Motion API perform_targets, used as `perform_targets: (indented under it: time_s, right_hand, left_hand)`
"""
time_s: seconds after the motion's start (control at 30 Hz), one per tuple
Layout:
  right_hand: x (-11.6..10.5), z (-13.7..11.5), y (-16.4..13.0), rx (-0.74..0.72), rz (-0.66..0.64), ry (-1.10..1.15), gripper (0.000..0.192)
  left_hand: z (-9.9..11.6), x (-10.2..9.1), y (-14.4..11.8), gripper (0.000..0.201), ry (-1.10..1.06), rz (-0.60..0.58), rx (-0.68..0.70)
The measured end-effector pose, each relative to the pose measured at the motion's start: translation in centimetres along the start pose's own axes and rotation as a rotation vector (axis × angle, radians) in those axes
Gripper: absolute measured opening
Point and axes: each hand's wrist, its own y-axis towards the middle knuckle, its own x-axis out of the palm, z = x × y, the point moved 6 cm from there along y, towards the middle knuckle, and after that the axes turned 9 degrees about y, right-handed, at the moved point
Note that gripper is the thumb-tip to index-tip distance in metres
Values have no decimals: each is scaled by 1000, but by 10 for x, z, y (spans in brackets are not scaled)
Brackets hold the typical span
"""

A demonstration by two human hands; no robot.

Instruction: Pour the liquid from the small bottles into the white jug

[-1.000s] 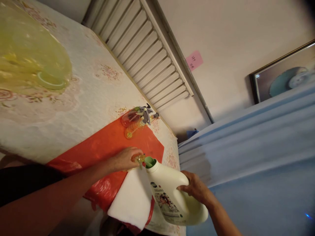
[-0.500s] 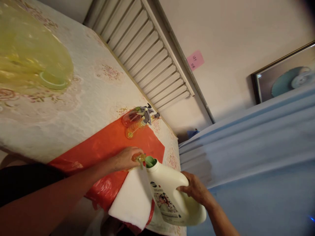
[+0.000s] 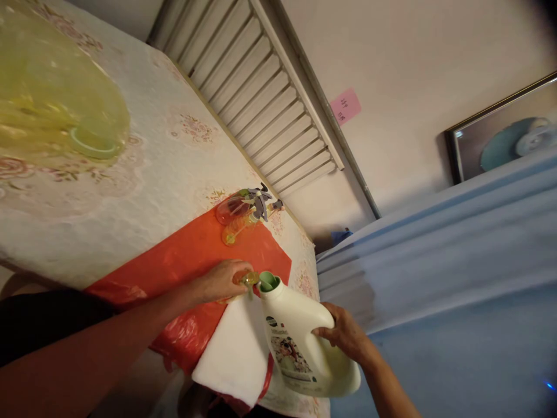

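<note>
My right hand (image 3: 346, 332) grips the handle of a large cream-coloured detergent jug (image 3: 300, 345) with a printed flower label. The jug is tilted to the left, and its green pouring spout (image 3: 268, 282) lies close beside a small clear bottle (image 3: 249, 278) with a yellowish neck. Fingers of my left hand (image 3: 224, 281) are closed around that bottle, hiding most of its body. Whether liquid runs between spout and bottle, I cannot tell. Below the two hands lies a folded white cloth (image 3: 237, 348) on a red plastic sheet (image 3: 174, 264).
Clear spray bottles with grey trigger heads (image 3: 246, 212) stand on the red sheet near the wall. A large yellow translucent container (image 3: 56, 87) rests on the flowered tablecloth (image 3: 161, 168) at left. A slatted radiator (image 3: 261, 98) and blue fabric (image 3: 435, 261) border the table.
The jug has tipped back slightly toward upright, its spout shifting a little up and to the right. My left hand and the small bottle have barely moved.
</note>
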Motion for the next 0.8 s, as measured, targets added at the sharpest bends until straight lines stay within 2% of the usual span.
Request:
perform_targets:
  time_s: [0.43,0.8]
  right_hand:
    - [7,-5,3,-24,12,41,31]
    - [5,-2,4,-57,59,78,38]
  left_hand:
    - [1,0,-1,17,17,9,-2]
    - [-11,5,-2,32,10,70,-5]
